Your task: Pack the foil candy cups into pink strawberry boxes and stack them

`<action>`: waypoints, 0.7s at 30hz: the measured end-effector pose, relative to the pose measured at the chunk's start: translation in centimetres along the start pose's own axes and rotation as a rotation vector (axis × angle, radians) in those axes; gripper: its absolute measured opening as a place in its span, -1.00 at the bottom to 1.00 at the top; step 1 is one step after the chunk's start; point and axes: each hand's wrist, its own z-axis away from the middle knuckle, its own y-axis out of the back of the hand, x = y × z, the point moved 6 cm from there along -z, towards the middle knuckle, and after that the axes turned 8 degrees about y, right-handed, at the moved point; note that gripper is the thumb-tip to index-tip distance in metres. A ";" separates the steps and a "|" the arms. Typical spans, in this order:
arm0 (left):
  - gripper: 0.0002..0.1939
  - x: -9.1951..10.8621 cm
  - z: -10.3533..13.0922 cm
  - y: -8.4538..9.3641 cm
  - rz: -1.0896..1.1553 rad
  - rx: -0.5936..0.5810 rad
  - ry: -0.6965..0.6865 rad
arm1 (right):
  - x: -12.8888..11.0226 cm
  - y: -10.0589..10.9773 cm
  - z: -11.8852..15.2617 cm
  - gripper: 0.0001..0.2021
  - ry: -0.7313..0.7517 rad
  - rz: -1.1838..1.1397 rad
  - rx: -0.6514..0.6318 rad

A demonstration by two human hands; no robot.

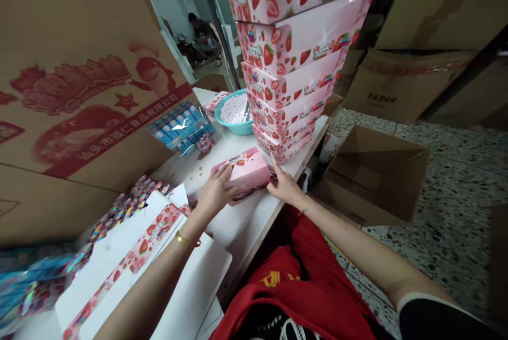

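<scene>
A small pink display box with strawberry prints lies on the white table between my hands. My left hand grips its left end, fingers over the top edge. At the right end, my right hand holds the box with the index finger stretched along the end and the thumb lower down. Part of the box's inside edge is hidden by the fingers. Close behind it rises a tall stack of similar strawberry boxes. Flat unfolded strawberry cartons lie beside my left forearm.
A turquoise basin of small whitish pieces stands behind the box. Blue packets and many shiny wrapped pieces lie leftward. Large cartons wall the left side. An open cardboard box sits on the floor right. A person sits far back.
</scene>
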 end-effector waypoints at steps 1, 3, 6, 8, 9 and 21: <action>-0.16 0.1 0.2 0.0 -0.033 0.001 0.024 | -0.1 0.1 0.0 -0.07 -0.001 -0.040 0.004; -0.18 0.7 0.4 0.2 -0.101 0.002 0.060 | -0.2 0.3 0.2 -0.07 0.003 -0.078 0.012; -0.20 2.2 0.6 0.2 -0.190 0.008 0.081 | -0.5 0.5 0.3 -0.11 0.028 -0.067 0.001; -0.23 3.0 0.5 0.2 -0.229 0.026 0.084 | -0.6 0.5 0.3 -0.16 0.059 -0.055 -0.015; -0.23 3.1 0.5 0.1 -0.237 0.035 0.077 | -0.6 0.4 0.2 -0.19 0.081 -0.051 -0.022; -0.27 -2.5 -0.9 -1.5 0.126 0.267 -0.463 | -0.3 0.5 0.0 -0.32 0.152 -0.064 -0.001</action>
